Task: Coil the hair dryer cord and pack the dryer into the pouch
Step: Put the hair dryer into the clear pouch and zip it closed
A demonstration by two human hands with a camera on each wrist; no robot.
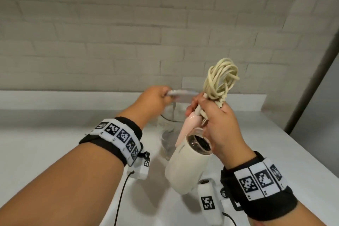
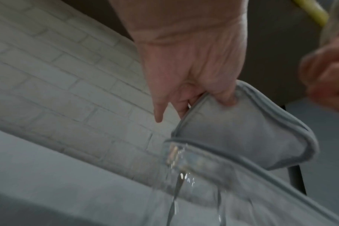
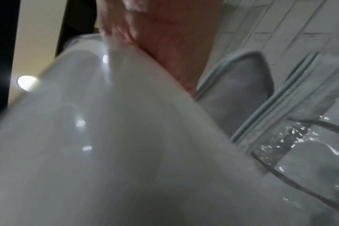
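My right hand grips the pink folded handle of a cream hair dryer together with the coiled cream cord, which sticks up above the fist. The dryer body hangs below the hand, its dark round end facing up. My left hand pinches the grey flap of a clear pouch and holds it up above the white table. The pouch hangs just left of the dryer. In the right wrist view the dryer body fills most of the picture, with the pouch beside it.
A white brick wall rises behind the table's raised back ledge. A dark wall edge runs down at the right. Camera cables hang from both wrists over the table's front.
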